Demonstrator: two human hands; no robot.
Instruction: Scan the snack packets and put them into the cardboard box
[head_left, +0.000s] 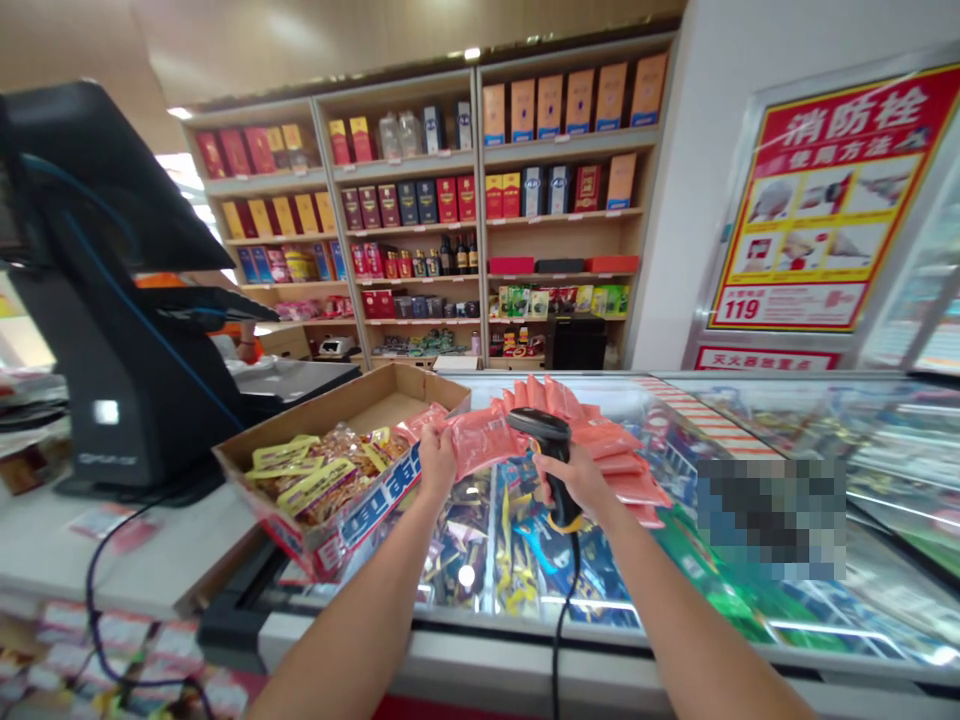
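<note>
With your left hand [437,465] you grip a pink packet [481,440] at the right end of the box [382,505], and your right hand [581,478] has its fingers around the scanner [553,432], near the pink pile [626,462] on the freezer [465,648].

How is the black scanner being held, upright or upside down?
Roughly upright: the scanner, gripped by the right hand, has its wide head on top and its cord trailing from the bottom.

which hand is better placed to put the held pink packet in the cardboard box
Probably the left hand: it holds the pink packet beside the cardboard box, while the right hand grips the scanner, farther from the box.
</note>
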